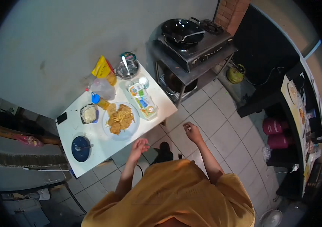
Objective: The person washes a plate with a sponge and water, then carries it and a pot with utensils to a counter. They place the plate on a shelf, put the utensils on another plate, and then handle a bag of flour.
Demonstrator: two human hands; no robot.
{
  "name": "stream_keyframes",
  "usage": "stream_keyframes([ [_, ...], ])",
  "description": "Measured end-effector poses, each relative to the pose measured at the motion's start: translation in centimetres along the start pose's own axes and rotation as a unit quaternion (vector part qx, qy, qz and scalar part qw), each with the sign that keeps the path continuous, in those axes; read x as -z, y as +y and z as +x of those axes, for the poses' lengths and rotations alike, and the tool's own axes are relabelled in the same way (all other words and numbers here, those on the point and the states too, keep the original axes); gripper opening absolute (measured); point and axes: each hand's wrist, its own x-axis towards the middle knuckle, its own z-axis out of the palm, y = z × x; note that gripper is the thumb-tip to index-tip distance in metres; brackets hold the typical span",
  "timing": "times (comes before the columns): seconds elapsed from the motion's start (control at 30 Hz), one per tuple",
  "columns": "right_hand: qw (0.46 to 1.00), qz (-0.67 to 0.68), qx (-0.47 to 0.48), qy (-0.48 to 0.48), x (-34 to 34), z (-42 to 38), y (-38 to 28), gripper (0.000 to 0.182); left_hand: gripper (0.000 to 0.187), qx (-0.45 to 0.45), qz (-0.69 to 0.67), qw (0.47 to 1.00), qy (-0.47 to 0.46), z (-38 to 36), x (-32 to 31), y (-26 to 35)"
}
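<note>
My left hand (pixel 140 145) is just off the front edge of the white table (pixel 106 151), below a plate (pixel 135 130) of fried food topped with thin yellow strips (pixel 122 119). Its fingers are curled, and whether they hold anything is too small to tell. My right hand (pixel 192 132) hangs over the tiled floor, right of the table, with its fingers partly bent and nothing visible in them. An egg carton (pixel 142 101) lies right of the plate. Left of it are a blue-capped bottle (pixel 100 101) and a tub of white stuff (pixel 89 114).
A dark blue bowl (pixel 80 148) sits at the table's left end; a metal bowl (pixel 127 69) and yellow packet (pixel 102 68) stand at the back. A black wok (pixel 182 30) rests on the gas stove (pixel 198 53). A green gas cylinder (pixel 236 74) is beside it.
</note>
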Motion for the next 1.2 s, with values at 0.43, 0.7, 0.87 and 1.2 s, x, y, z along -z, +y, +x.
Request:
stream_keyframes([
  [0.43, 0.975, -0.172, 0.042, 0.135, 12.7, 30.4, 5.7, 0.025, 0.023, -0.016, -0.016, 0.999, 0.031, 8.3, -6.2, 8.3],
  [0.7, 0.965, -0.221, 0.061, 0.126, 17.5, 44.9, 9.3, 0.040, 0.021, 0.008, -0.050, 0.979, 0.196, 9.5, -15.6, 8.9],
  [0.87, 0.972, -0.221, 0.071, 0.020, 18.7, 46.6, 11.3, 0.027, 0.021, 0.019, -0.065, 0.976, 0.205, 12.9, -25.1, 9.6],
  [1.2, 0.995, -0.069, 0.069, 0.038, 21.4, 41.9, 13.2, 0.035, 0.027, -0.002, -0.014, 0.994, 0.111, 19.2, -39.7, 13.3],
])
